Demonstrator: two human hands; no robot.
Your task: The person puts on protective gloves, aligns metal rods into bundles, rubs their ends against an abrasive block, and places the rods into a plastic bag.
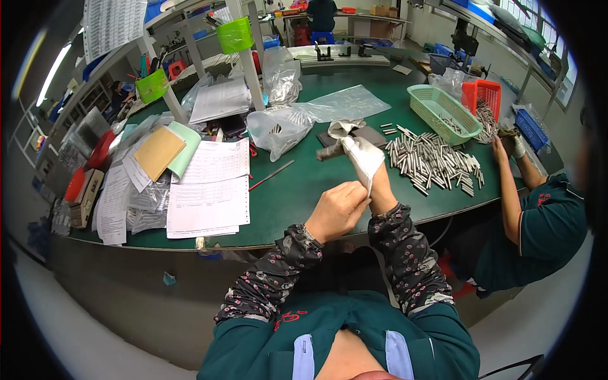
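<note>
In front of me my left hand (337, 210) pinches the cuff of a white glove (363, 158). The glove partly covers my right hand (380, 188), whose fingers are hidden inside or behind the cloth; its dark-stained fingertips point up and to the left. Under and behind the glove lies a dark flat pad (368, 135). Just right of it, many short metal pins (430, 161) are heaped loosely on the green table (285, 218).
A pale green basket (444, 113) and a red basket (482, 96) hold pins at the right, beside a seated co-worker (538, 212). Plastic bags (278, 130) lie behind my hands. Papers (209, 190) and a thin file (272, 175) are at the left.
</note>
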